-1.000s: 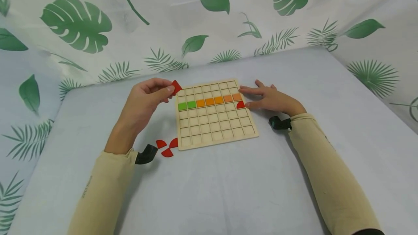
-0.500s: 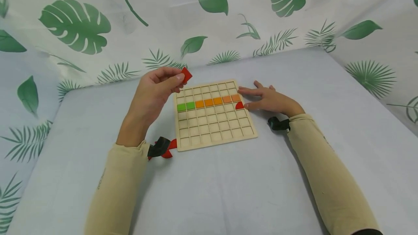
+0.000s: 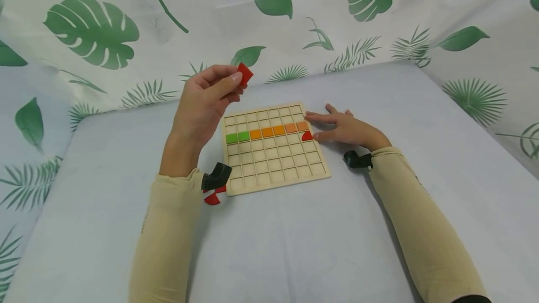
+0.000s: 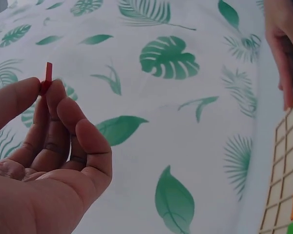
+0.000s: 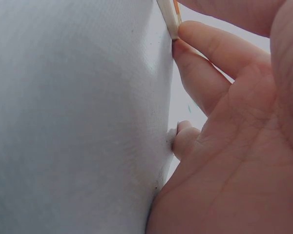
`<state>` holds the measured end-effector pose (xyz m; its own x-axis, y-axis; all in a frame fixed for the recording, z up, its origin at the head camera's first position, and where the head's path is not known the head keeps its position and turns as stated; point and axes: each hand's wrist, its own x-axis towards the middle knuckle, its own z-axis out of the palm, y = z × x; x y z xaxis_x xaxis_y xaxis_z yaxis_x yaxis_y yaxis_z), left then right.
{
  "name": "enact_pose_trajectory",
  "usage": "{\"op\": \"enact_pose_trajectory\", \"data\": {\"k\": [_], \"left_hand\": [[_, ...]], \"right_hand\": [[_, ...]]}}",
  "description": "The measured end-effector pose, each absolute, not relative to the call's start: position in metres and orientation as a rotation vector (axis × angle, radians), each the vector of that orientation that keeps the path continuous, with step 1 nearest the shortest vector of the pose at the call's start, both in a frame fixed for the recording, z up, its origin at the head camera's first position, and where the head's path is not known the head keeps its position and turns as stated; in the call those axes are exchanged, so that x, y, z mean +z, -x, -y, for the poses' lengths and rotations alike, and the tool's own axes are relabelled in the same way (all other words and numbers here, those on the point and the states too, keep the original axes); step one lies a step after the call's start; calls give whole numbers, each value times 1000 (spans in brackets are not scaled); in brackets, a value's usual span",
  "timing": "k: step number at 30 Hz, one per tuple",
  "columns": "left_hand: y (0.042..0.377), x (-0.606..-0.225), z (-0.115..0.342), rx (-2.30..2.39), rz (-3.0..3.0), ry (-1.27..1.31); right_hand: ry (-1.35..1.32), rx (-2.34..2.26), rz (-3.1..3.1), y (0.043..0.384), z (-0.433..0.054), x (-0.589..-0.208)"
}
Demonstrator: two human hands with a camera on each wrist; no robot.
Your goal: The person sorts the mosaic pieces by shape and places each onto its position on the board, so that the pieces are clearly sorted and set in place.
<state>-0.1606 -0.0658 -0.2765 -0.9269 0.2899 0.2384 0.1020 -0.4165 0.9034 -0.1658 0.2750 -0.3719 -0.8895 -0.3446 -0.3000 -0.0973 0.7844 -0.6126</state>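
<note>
My left hand is raised above the far left corner of a wooden grid board. Between thumb and fingertips it pinches a thin red tile, seen edge-on in the left wrist view. My right hand rests at the board's right side, its fingers extended and touching the edge. Across one row of the board lie green, orange and light orange tiles. A red quarter-circle piece sits in the rightmost cell just below that row.
Several red pieces lie on the pale tabletop by the board's near left corner, partly hidden by the black wrist camera. A leaf-printed cloth hangs behind the table.
My left hand has risen and moved right and away from me, carrying the red tile. Its wrist camera now covers part of the loose red pieces. The right hand stays at the board's edge.
</note>
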Motion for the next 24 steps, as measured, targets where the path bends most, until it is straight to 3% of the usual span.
{"op": "enact_pose_trajectory", "data": {"k": [24], "left_hand": [[178, -296, 35, 2423, -1591, -521]], "right_hand": [[337, -860, -2577, 163, -275, -368]]}}
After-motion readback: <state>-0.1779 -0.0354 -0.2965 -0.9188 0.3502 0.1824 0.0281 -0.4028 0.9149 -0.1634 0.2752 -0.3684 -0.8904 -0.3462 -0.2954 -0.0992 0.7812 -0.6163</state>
